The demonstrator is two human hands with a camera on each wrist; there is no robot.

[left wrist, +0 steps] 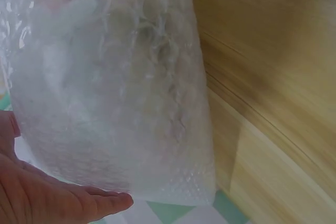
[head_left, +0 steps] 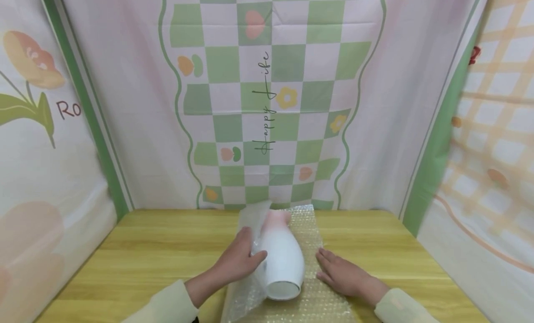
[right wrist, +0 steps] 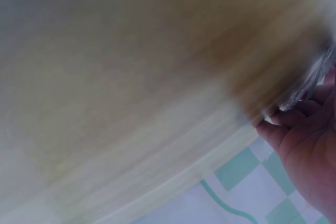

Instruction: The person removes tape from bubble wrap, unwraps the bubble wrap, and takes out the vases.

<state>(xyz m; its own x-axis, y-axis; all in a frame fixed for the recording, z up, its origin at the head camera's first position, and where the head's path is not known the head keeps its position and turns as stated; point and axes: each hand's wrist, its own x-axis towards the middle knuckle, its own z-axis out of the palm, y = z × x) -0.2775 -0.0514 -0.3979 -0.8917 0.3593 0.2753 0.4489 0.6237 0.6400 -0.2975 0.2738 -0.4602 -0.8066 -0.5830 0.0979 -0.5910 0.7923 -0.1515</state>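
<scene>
One smooth white vase with a pink neck point(head_left: 283, 258) lies on its side on a clear bubble-wrap sheet point(head_left: 321, 302), over the middle of a yellowish wood-grain table point(head_left: 167, 239). Its long axis runs between the table's near and far edges: the narrow neck points to the far edge, the flat round base to the near one. The rounded body might roll if the sheet is tugged hard, and a flap let go could spring back. The person's left hand point(head_left: 236, 259), fingers straight and thumb apart, presses on the raised left flap point(head_left: 247, 297), which leans over the vase's left side. The right hand point(head_left: 346, 274) lies with extended fingers at the sheet's right edge. Beyond the table's far edge hangs a green-and-white checked cloth point(head_left: 288, 63).
</scene>
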